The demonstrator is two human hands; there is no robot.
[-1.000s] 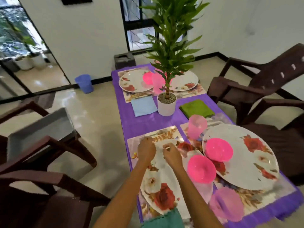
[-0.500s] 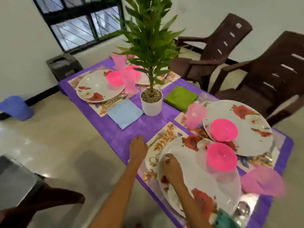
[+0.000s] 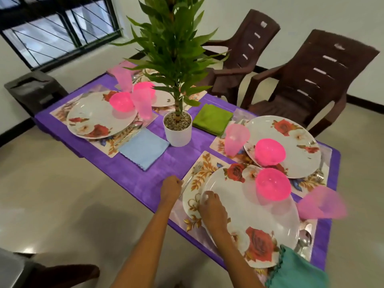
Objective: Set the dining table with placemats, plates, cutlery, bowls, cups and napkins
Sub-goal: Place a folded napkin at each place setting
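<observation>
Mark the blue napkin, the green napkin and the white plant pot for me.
blue napkin [image 3: 143,148], head view, middle of the cloth.
green napkin [image 3: 212,118], head view, middle of the folded cloth.
white plant pot [image 3: 178,135], head view, front of the pot's wall.

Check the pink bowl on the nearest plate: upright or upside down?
Upside down: the pink bowl shows a domed top, no open rim, on the nearest plate.

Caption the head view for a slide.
Left hand holds cutlery beside the near plate; right hand grips its rim.
</observation>
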